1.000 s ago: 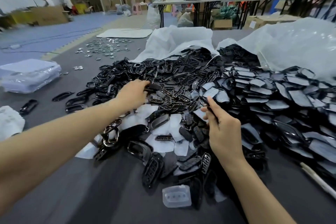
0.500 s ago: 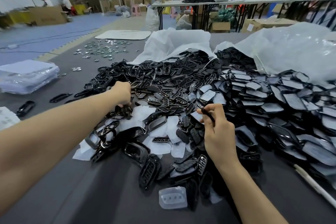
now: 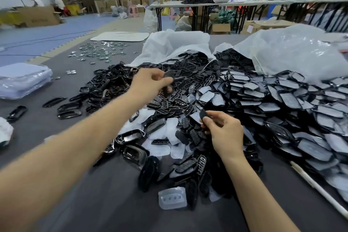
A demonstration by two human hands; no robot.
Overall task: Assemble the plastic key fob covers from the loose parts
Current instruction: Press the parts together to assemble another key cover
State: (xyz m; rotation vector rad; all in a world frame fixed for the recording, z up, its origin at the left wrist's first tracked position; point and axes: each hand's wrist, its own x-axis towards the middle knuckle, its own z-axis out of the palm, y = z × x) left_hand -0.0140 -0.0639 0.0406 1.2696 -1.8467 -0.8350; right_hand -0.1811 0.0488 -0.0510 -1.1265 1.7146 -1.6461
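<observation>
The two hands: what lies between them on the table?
In the head view, part of the heap lies between the left hand and the right hand: black slotted parts and some pale film-covered pieces. No bare table shows there.

Sprawling heaped across the grey table (image 3: 94,203): loose black parts (image 3: 188,84), jumbled and overlapping. Lying flat at the heap's left edge, a few apart: glossy oval frames (image 3: 69,108). Mixing through the centre: button-grid pieces (image 3: 177,100). Overlapping like shingles on the right: flat back plates (image 3: 288,100) wearing pale film. Sitting flat at the near edge: clear button pad (image 3: 172,198) showing a row of oval dimples. Being pinched above the heap by the left hand (image 3: 148,83): dark flat piece (image 3: 168,74), blurred. Being pinched lower by the right hand (image 3: 226,133): small dark piece (image 3: 202,115).
</observation>
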